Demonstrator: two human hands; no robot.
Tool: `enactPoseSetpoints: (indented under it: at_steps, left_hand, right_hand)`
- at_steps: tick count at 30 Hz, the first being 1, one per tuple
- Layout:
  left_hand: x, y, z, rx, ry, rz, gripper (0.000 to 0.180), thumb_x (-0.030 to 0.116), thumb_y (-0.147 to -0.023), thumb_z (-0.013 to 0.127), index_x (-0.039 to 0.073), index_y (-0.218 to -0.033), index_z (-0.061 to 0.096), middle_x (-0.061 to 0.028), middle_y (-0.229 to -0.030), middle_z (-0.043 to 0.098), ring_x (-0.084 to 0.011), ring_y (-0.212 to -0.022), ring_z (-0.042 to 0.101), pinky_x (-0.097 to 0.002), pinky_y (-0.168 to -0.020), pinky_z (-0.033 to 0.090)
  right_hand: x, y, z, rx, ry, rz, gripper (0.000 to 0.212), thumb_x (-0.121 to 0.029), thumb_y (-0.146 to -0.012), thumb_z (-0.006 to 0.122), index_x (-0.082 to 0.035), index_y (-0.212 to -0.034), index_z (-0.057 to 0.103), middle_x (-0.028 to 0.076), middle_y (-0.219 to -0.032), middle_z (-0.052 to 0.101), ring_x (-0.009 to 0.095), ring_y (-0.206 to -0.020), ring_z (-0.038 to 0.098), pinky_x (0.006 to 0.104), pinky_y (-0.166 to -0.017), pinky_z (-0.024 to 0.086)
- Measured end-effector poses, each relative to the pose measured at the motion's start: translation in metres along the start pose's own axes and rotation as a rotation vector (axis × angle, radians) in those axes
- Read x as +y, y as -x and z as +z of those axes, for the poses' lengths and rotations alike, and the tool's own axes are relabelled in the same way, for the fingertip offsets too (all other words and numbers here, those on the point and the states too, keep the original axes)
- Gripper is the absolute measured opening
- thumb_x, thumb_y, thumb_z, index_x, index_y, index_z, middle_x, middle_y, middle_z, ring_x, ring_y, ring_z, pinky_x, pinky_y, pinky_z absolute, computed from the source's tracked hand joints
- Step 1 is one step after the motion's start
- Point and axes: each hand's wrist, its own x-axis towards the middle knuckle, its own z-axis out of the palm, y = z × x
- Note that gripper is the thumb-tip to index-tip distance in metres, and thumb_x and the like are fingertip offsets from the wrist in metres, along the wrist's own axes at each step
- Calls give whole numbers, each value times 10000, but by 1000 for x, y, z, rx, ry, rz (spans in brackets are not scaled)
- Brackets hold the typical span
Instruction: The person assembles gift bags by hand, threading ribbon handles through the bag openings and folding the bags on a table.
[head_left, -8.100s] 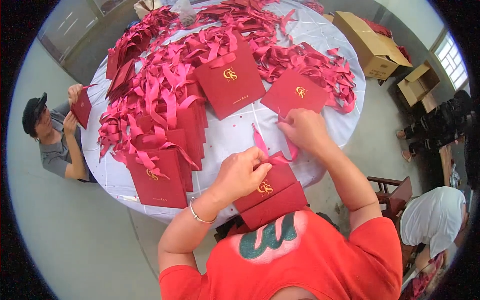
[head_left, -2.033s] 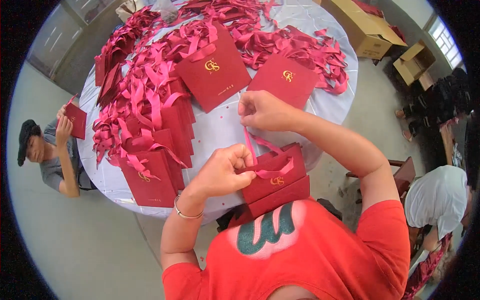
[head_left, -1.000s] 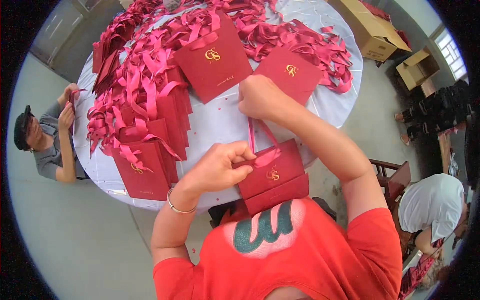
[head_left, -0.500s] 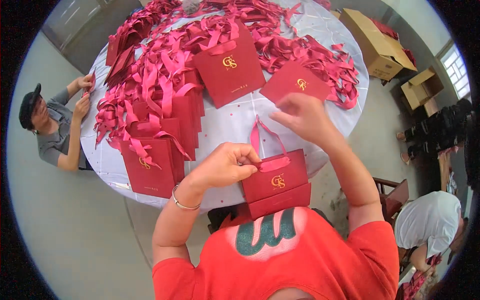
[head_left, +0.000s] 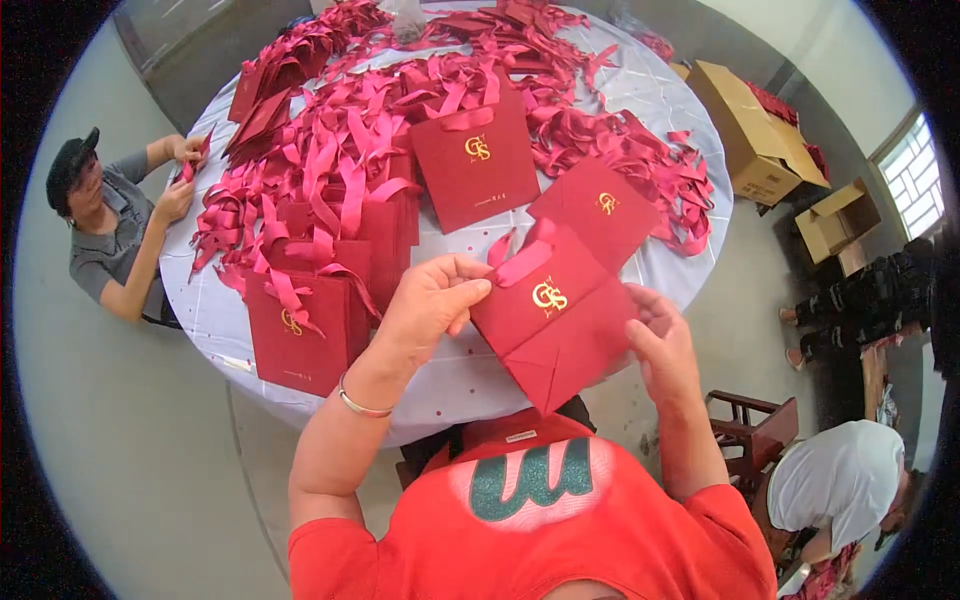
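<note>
Head cam: left hand (head_left: 430, 305) is pinching the top-left corner of a red gift bag (head_left: 590, 330), right by its pink ribbon handle (head_left: 525, 262). Right hand (head_left: 665, 345) is half-curled at the bag's right edge, can't really tell if it's gripping. Bag's tilted over the near side of the white-covered table (head_left: 440, 385). Just past it are two more red bags (head_left: 475, 165), with a row of bags (head_left: 300, 335) to the left and ribbons (head_left: 350, 150) heaped behind. Someone in a dark cap (head_left: 75, 160) is at the table's left side; cardboard box (head_left: 745, 125) far right.
</note>
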Motion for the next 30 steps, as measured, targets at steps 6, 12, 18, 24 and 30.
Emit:
enactPoseSetpoints:
  at_steps: [6, 12, 18, 24, 30]
  left_hand:
    - [-2, 2, 2, 61, -53, 75, 169, 20, -864, 626, -1, -1032, 621, -32, -856, 633, -37, -495, 450, -182, -433, 345]
    - [-2, 1, 6, 217, -188, 251, 193, 66, -897, 589, -13, -1073, 585, -64, -951, 657, -57, -514, 490, -197, -464, 395]
    - [4, 4, 0, 162, -136, 146, 158, 108, -924, 561, -4, -1035, 575, -66, -890, 666, -52, -503, 493, -196, -455, 387]
    - [-12, -2, -1, 308, -617, 446, 110, 118, -878, 609, 12, -908, 609, -71, -803, 656, -111, -540, 556, -260, -482, 437]
    - [-5, 1, 7, 462, -1214, 724, 88, 137, -792, 658, 84, -860, 640, -86, -851, 648, -299, -721, 647, -386, -603, 517]
  right_hand:
    - [-9, -18, 22, 103, -285, 54, 385, -8, -794, 700, 35, -1146, 553, 107, -1035, 658, 178, -882, 650, 302, -794, 533]
    - [-66, -57, 39, 166, 334, -781, 301, 39, -751, 709, -20, -1042, 663, 88, -959, 676, 164, -831, 644, 277, -730, 512]
    - [-37, -38, 66, -235, 1256, -1330, 370, -104, -683, 603, -23, -1042, 644, 87, -926, 586, 240, -794, 594, 343, -648, 504]
    - [-9, -14, 77, -376, 1286, -1228, 391, -141, -692, 571, 21, -1044, 620, 83, -895, 554, 199, -737, 543, 314, -606, 461]
    - [4, 3, 88, -489, 1209, -1174, 374, -129, -657, 588, 1, -1005, 631, 90, -899, 574, 196, -689, 552, 316, -590, 461]
